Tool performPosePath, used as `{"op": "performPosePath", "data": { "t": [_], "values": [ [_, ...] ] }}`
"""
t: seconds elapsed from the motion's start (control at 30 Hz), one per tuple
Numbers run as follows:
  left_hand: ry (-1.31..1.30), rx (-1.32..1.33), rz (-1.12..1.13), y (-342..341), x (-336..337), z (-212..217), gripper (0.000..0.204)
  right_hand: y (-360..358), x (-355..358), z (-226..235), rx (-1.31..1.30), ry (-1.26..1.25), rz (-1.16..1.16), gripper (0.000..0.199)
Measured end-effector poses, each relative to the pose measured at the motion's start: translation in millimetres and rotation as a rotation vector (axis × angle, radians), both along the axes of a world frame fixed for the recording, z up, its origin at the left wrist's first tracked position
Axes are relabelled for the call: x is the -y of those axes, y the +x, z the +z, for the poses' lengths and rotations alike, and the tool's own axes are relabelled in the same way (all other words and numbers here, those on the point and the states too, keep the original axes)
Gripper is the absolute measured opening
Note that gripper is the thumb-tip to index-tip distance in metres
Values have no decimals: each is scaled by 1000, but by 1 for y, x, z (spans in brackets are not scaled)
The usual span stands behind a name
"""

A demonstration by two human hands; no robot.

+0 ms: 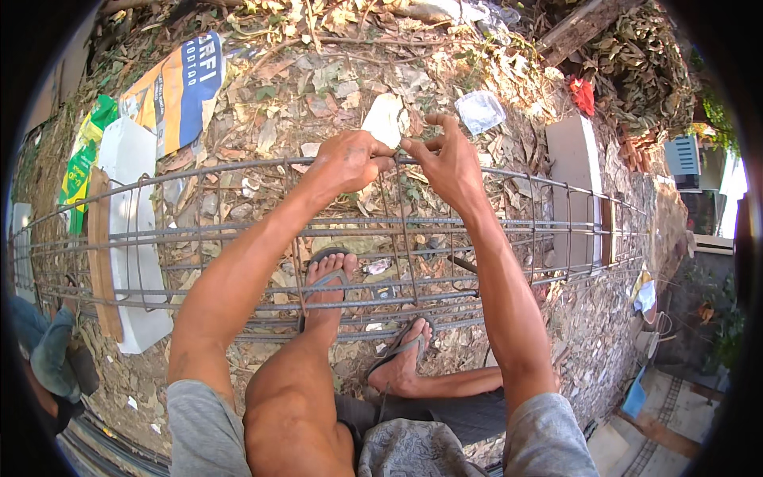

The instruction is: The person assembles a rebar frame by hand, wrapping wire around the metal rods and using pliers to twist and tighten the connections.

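Note:
A long rebar cage [238, 164] of straight ribbed bars and bent stirrups [406, 248] runs from left to right in front of me. At its far top bar, my left hand [348, 161] is closed with its fingers curled, the fingertips beside a stirrup crossing. Just to the right, my right hand [450, 165] brings thumb and forefinger together at the same crossing, its other fingers bent and a little apart. The two hands' fingertips nearly meet. Whatever they pinch is too small to make out.
Pale blocks [131, 246] [571, 179] with wooden strips [100, 254] stand under the cage at both sides. My sandalled feet [326, 278] are among the bars. Dry leaves, a printed sack [179, 95] and a clear plastic container [480, 111] lie beyond. Another person's legs [54, 350] show at far left.

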State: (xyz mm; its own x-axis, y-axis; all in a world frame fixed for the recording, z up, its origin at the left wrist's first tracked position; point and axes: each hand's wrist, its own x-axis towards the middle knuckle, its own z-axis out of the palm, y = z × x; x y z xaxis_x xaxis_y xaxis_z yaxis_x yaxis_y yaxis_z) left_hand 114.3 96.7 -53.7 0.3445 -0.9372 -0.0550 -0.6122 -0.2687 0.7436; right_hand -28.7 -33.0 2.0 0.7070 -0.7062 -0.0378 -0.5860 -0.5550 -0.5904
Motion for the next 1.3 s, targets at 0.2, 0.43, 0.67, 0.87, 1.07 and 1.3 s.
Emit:
{"op": "performPosePath", "data": {
  "t": [0.2,0.43,0.67,0.87,1.07,1.3],
  "values": [
    [5,-2,46,3,-9,-1,24,-6,-2,-3,-14,-147,386,40],
    [-78,64,33,0,6,-8,28,6,18,-5,-123,82,161,25],
    [-77,-323,0,7,4,-7,29,9,1,-21,-83,-12,170,31],
    [-9,-334,31,-4,13,-13,32,-121,-24,38,76,-105,132,51],
    [10,-360,28,15,7,-7,35,-250,-21,45,63,-161,-263,62],
    [129,-376,-38,13,20,-5,38,-280,-67,-28,148,116,-328,72]
  ]
}}
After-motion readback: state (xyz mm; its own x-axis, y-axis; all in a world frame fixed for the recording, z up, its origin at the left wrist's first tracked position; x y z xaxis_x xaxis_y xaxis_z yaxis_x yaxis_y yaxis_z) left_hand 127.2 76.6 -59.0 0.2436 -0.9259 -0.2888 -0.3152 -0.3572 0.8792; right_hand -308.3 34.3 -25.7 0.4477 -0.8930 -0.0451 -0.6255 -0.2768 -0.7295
